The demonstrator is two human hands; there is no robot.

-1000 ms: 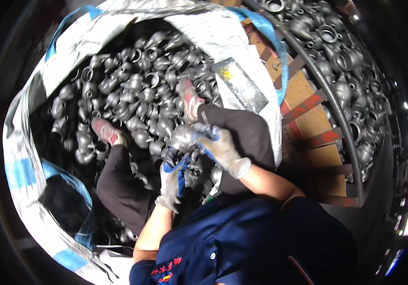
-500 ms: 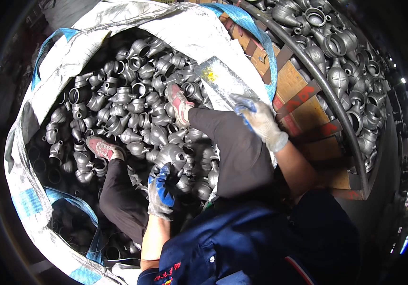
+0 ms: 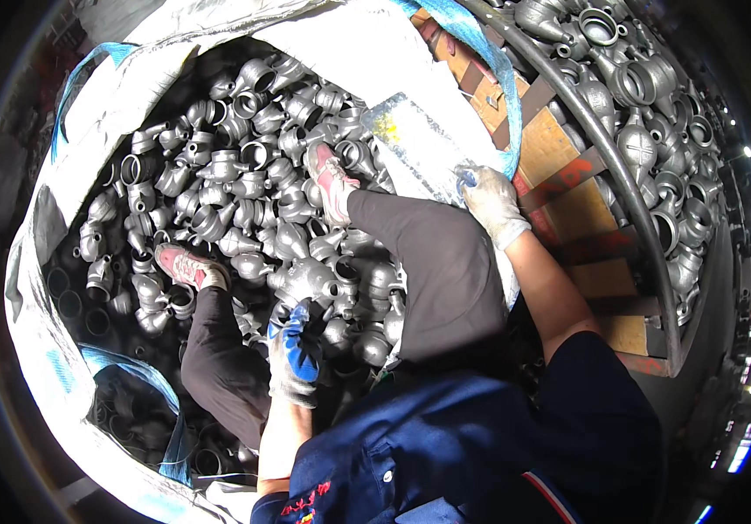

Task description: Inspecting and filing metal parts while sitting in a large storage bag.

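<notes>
My left hand (image 3: 295, 354), in a grey glove with blue-coated fingers, is curled closed low over the pile in front of me. A dark shape shows at its fingertips, but I cannot make out what it is. My right hand (image 3: 493, 203), in a pale glove with bluish fingertips, has its fingers bent in at the lower end of a flat whitish panel (image 3: 419, 147) with a yellow smear. Whatever those fingers pinch is hidden. Between and beyond my hands lie many grey metal castings (image 3: 218, 166), rounded bodies with open necks. A larger rounded casting (image 3: 304, 281) sits just beyond my left hand.
A big white woven bag (image 3: 34, 262) with blue straps (image 3: 508, 87) surrounds the pile. My feet, in pink shoes (image 3: 333, 183), stand among the castings. To the right, a round-rimmed metal frame (image 3: 598, 144) with brown boards (image 3: 559, 166) holds more castings (image 3: 642, 144).
My right hand has shifted slightly right, its fingers going from stretched over the panel to bent in. My left hand stays nearly in place. The view has shifted slightly.
</notes>
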